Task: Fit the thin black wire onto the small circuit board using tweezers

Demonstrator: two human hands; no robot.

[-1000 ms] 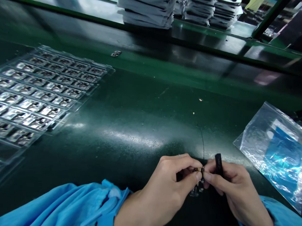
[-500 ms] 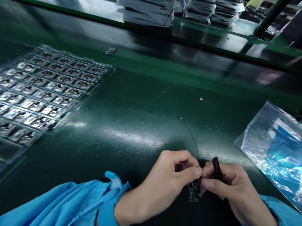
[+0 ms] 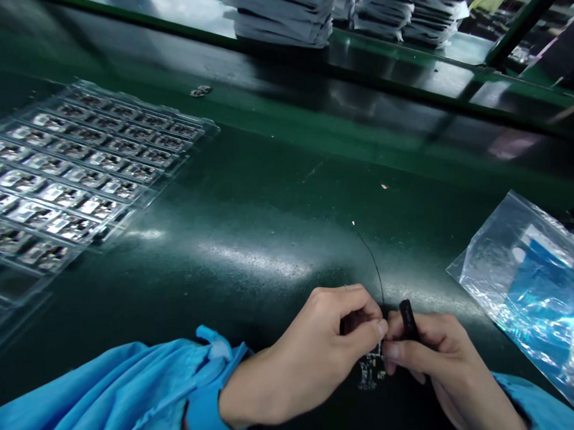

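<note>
Together, both hands: left hand (image 3: 321, 346) and right hand (image 3: 436, 360) pinched fingertip-to-fingertip on small circuit board (image 3: 371, 368).

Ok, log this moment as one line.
left hand: pinching small circuit board | right hand: holding black tool | thin wire: rising from board

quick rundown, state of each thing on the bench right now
left hand: fingertips pinched on the small circuit board
right hand: pinching the board too, black tool tucked in its grip
small circuit board: held between both hands, above the bench
thin black wire: free end sticking up and away
black tool: upright in the right hand
clear trays: flat, pockets mostly filled
plastic bag: lying flat
</note>
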